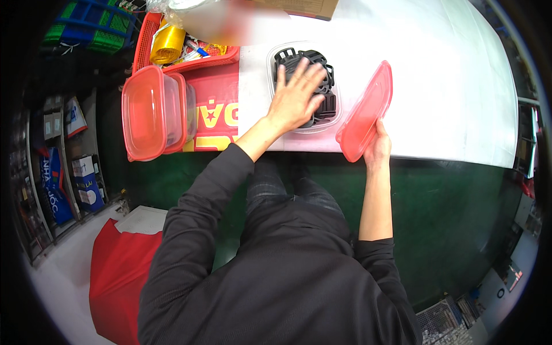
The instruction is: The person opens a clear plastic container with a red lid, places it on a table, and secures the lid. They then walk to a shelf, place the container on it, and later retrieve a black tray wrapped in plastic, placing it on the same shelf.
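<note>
1. Your left hand (294,98) lies flat, fingers (310,73) spread wide, pressing on the black plastic parts (319,63) heaped in a clear tub (270,57). It grips nothing.
2. Your right hand (378,146) is closed on the lower end of a red lid (368,112), held tilted on edge just right of the tub, at the table's near edge.
3. The table (431,75) is white and bare to the right. The tub sits near its front edge, in front of you.
4. To the left, a red printed sheet (215,106) covers the surface. Stacked red-lidded containers (155,112) lie on their side at its left end.
5. Behind them stands a red basket (221,57) with a yellow tape roll (167,45).
6. The floor is dark green. A red bag (118,282) lies at lower left, and shelves with boxes (63,167) run along the left wall.
</note>
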